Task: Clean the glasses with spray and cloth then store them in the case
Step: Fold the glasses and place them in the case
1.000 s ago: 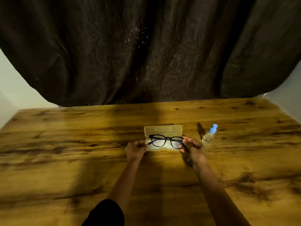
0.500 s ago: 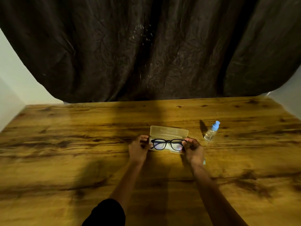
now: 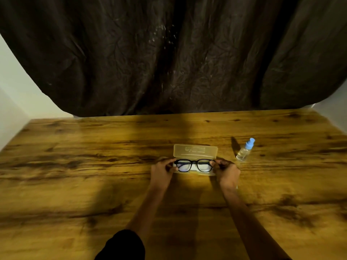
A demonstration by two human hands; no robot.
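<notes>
Your left hand (image 3: 162,170) has joined your right hand (image 3: 228,170): both pinch the black glasses (image 3: 194,165), now lower over the open case (image 3: 195,151), so storing looks nearly done

Open translucent plastic case (image 3: 195,151), lid raised. Black-framed glasses (image 3: 194,164) at its tray, lenses facing the camera. Clear blue-capped spray bottle (image 3: 244,152) stands apart, right.

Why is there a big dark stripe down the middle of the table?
Head view: it's a shadow, probably the person's own, across the table; the bottle throws a thin one too, up-left; the wood near the edges looks blurry.
</notes>
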